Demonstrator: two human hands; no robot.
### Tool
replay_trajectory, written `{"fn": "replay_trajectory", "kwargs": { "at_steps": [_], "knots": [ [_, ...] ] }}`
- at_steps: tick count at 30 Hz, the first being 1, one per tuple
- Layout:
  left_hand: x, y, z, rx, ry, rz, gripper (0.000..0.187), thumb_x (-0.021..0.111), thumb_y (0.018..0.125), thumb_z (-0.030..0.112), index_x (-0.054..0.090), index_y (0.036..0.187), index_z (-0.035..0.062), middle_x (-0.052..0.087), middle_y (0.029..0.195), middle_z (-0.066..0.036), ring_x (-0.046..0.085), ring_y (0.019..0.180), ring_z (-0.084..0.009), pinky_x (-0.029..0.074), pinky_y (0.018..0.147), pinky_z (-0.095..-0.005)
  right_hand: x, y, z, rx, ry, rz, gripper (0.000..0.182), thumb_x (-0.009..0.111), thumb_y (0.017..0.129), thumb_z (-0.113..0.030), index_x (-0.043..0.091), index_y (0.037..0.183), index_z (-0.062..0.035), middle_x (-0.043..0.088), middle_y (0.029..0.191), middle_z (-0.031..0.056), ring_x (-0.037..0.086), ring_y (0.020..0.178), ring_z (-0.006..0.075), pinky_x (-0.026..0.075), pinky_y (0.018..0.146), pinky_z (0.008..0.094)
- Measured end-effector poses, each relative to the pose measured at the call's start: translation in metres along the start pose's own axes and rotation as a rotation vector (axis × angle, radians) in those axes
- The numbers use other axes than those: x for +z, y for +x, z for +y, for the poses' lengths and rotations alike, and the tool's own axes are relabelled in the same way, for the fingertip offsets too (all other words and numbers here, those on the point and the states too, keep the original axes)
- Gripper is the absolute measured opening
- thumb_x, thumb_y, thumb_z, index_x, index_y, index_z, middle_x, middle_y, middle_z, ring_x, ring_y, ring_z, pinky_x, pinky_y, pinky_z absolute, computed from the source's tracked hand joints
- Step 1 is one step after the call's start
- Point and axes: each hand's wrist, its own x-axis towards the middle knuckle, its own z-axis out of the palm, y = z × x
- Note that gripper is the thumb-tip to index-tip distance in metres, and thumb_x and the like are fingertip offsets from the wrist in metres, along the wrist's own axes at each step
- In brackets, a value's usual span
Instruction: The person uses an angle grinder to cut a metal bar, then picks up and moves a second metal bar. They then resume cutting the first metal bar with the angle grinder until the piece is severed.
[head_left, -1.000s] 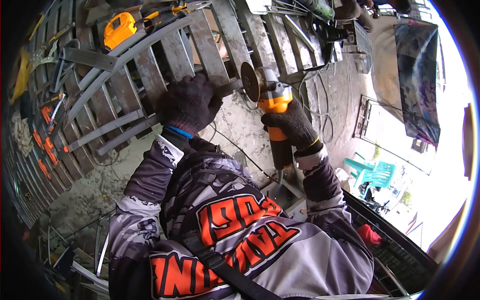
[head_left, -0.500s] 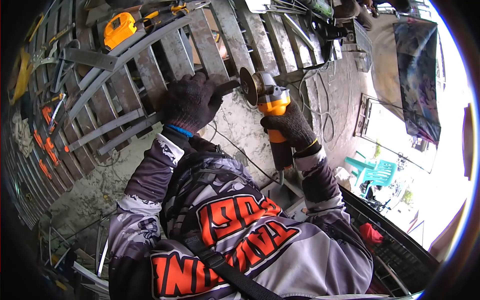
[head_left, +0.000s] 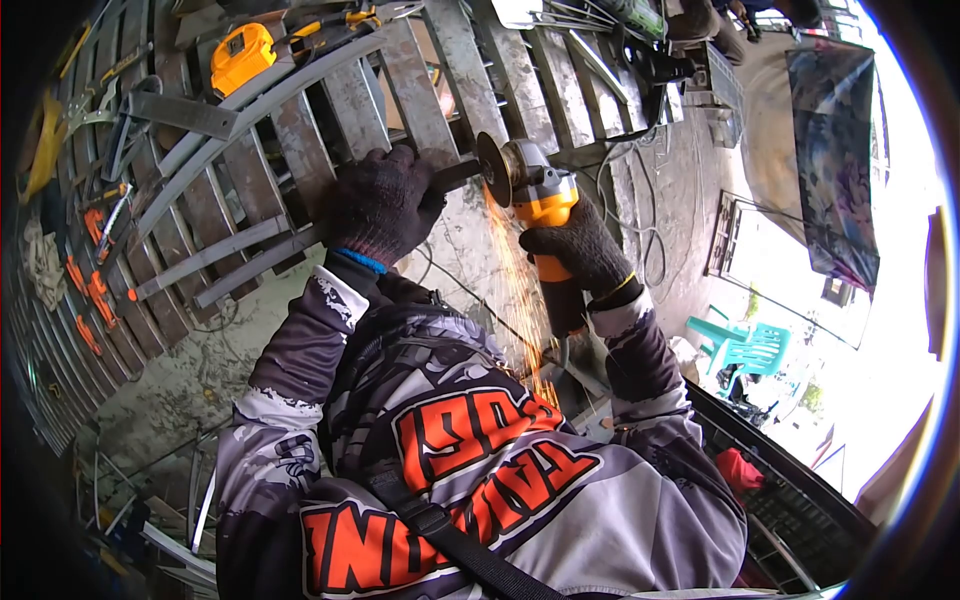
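Gripped in my gloved right hand (head_left: 585, 245) is a yellow and black angle grinder (head_left: 548, 203). Its disc (head_left: 495, 170) meets the end of a dark metal bar (head_left: 457, 175), and orange sparks (head_left: 515, 270) stream from there down towards my shirt. My gloved left hand (head_left: 383, 205) is closed around that bar at the edge of the slatted metal bench (head_left: 415, 90). How far the bar runs beneath the glove is hidden.
On the bench lie a yellow tape measure (head_left: 242, 58), a flat metal bar (head_left: 180, 115), long steel lengths (head_left: 210, 258) and orange-handled tools (head_left: 98, 290). A cable (head_left: 655, 225) loops across the floor at right. Beyond stands a green plastic chair (head_left: 750, 345). Another person (head_left: 715, 30) is at the top right.
Sparks now fly downward from the disc, where none showed before. The grinder has shifted very slightly left; my left hand stays in place.
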Motion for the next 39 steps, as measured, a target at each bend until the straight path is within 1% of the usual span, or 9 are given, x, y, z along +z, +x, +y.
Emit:
{"fn": "replay_trajectory", "kwargs": {
  "at_steps": [9,12,18,25,28,30,34,37,39],
  "knots": [
    [-0.002,-0.007,0.000,0.089,0.054,0.053,0.035,0.077,0.086,0.033,0.064,0.112,0.0141,0.063,0.102,-0.010,0.065,0.097,-0.0329,0.053,0.076,-0.0501,-0.004,-0.009,-0.009,-0.024,0.171,0.041,0.052,0.085,0.073,-0.002,0.064,0.120,-0.0024,0.071,0.098,0.0071,0.071,0.082,0.0182,0.061,0.075,0.0338],
    [-0.002,0.001,0.000,0.130,0.072,-0.156,0.033,0.075,0.088,0.031,0.062,0.113,0.0145,0.062,0.101,-0.009,0.065,0.098,-0.0328,0.052,0.078,-0.0506,-0.019,-0.024,-0.009,0.028,0.297,0.079,0.050,0.084,0.074,-0.003,0.065,0.120,-0.0004,0.072,0.095,0.0091,0.073,0.077,0.0197,0.062,0.072,0.0351],
    [-0.005,-0.003,-0.001,0.229,0.095,-0.074,0.029,0.072,0.088,0.031,0.064,0.109,0.0122,0.062,0.102,-0.010,0.062,0.100,-0.0332,0.048,0.086,-0.0513,-0.040,-0.055,-0.003,-0.003,0.352,0.148,0.051,0.084,0.075,-0.004,0.065,0.122,0.0021,0.073,0.094,0.0101,0.074,0.076,0.0222,0.063,0.072,0.0366],
    [0.013,-0.014,0.012,-0.008,0.144,0.031,0.042,0.071,0.085,0.026,0.070,0.125,0.0131,0.066,0.111,-0.011,0.059,0.106,-0.0332,0.044,0.098,-0.0517,-0.077,-0.028,0.021,0.005,0.229,0.021,0.057,0.086,0.071,-0.001,0.064,0.124,-0.0026,0.072,0.098,0.0053,0.070,0.082,0.0176,0.060,0.075,0.0343],
    [0.024,-0.021,0.028,-0.162,0.160,0.221,0.044,0.070,0.082,0.023,0.072,0.126,0.0163,0.067,0.115,-0.009,0.059,0.109,-0.0336,0.041,0.104,-0.0539,-0.098,-0.007,0.027,-0.023,0.037,-0.089,0.060,0.085,0.070,-0.001,0.062,0.126,-0.0048,0.070,0.103,0.0041,0.067,0.089,0.0151,0.058,0.081,0.0337],
    [0.034,-0.022,0.033,-0.190,0.125,0.406,0.041,0.071,0.080,0.022,0.074,0.120,0.0181,0.068,0.113,-0.006,0.058,0.111,-0.0327,0.039,0.109,-0.0541,-0.107,0.012,0.036,-0.079,-0.013,-0.126,0.065,0.086,0.069,-0.003,0.060,0.128,-0.0066,0.067,0.109,0.0042,0.063,0.099,0.0147,0.055,0.089,0.0346],
    [0.037,-0.022,0.032,-0.222,0.141,0.477,0.035,0.072,0.079,0.023,0.076,0.113,0.0180,0.067,0.112,-0.005,0.058,0.115,-0.0320,0.038,0.110,-0.0541,-0.110,0.044,0.041,-0.162,-0.195,-0.278,0.072,0.090,0.068,-0.007,0.055,0.130,-0.0068,0.065,0.115,0.0058,0.061,0.104,0.0169,0.053,0.094,0.0368],
    [0.035,-0.021,0.035,-0.228,0.118,0.482,0.031,0.074,0.078,0.024,0.077,0.108,0.0191,0.067,0.110,-0.004,0.058,0.116,-0.0311,0.038,0.109,-0.0536,-0.108,0.060,0.046,-0.394,-0.255,-0.332,0.072,0.091,0.067,-0.008,0.054,0.128,-0.0074,0.065,0.115,0.0076,0.062,0.105,0.0179,0.053,0.094,0.0373],
    [0.035,-0.020,0.035,-0.242,0.126,0.490,0.029,0.075,0.078,0.024,0.078,0.107,0.0191,0.067,0.110,-0.005,0.058,0.116,-0.0312,0.038,0.109,-0.0533,-0.108,0.066,0.042,-0.374,-0.302,-0.348,0.072,0.091,0.067,-0.008,0.054,0.128,-0.0073,0.065,0.115,0.0080,0.062,0.105,0.0187,0.054,0.094,0.0377]
  ]
}}
